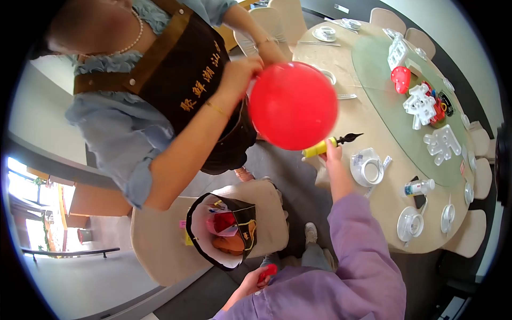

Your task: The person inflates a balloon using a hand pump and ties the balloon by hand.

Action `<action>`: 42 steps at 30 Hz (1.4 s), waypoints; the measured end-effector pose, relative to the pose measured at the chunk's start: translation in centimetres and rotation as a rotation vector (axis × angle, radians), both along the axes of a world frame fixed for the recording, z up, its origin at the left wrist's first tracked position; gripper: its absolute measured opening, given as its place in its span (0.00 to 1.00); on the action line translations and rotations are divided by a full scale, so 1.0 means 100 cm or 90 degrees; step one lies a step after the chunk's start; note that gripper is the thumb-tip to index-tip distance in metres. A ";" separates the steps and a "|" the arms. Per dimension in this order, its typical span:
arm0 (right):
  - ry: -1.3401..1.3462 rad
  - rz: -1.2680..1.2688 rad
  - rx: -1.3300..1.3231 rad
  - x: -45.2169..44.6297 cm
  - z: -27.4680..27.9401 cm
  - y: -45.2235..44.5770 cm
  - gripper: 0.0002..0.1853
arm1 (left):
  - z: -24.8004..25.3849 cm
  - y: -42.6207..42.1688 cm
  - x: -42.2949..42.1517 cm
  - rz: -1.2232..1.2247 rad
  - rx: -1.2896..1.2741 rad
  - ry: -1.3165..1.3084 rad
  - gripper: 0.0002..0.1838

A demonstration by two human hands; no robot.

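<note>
My right hand (334, 152) is wrapped round a yellow hand balloon pump (320, 148), whose black nozzle points right over the table. In my left hand (249, 281), low by my purple shirt, is a small red limp balloon (268, 272). A co-worker in a dark apron stands across from me and holds a round inflated red balloon (293, 105) by its neck. That balloon hangs just above and beside the pump; its near edge partly overlaps the pump's end. The co-worker's hand (241, 77) is at the balloon's left side.
A round table (341, 125) on the right carries wrapped bowls (368, 169), a bottle (419, 187) and a phone. Its glass turntable (381, 90) holds white plastic pieces (442, 144) and a red heart (400, 79). An open bag (245, 213) sits on a beige chair (160, 234).
</note>
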State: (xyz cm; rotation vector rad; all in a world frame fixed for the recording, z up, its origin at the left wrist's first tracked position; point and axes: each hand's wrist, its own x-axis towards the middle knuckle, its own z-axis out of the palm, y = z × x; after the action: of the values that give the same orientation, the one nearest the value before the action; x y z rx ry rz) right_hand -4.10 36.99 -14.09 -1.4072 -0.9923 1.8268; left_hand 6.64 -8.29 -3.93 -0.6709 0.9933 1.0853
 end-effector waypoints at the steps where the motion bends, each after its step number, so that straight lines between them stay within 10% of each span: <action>1: 0.004 0.041 0.028 0.014 0.000 -0.019 0.29 | -0.003 0.000 -0.002 -0.042 0.001 -0.028 0.22; 10: 0.039 0.432 0.001 0.195 0.022 -0.200 0.30 | -0.071 -0.008 0.010 -0.007 0.065 -0.162 0.03; 18: 0.030 0.683 0.115 0.245 -0.017 -0.166 0.32 | -0.154 0.078 0.047 0.346 0.033 0.007 0.15; 19: 0.034 0.701 0.087 0.251 -0.025 -0.157 0.33 | -0.201 0.076 0.052 0.397 0.286 -0.049 0.17; 31: 0.080 0.851 0.245 0.316 -0.114 -0.192 0.29 | -0.228 0.136 0.019 0.494 0.392 0.350 0.17; 42: 0.019 0.913 0.323 0.399 -0.081 -0.230 0.26 | -0.181 0.098 0.090 0.500 0.429 0.434 0.18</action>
State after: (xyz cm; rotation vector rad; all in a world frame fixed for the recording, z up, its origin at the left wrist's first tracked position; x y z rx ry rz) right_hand 35.76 13.95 -22.16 -0.2055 -2.5924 2.0895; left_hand 15.61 1.49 -22.05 -0.0912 0.8310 2.3085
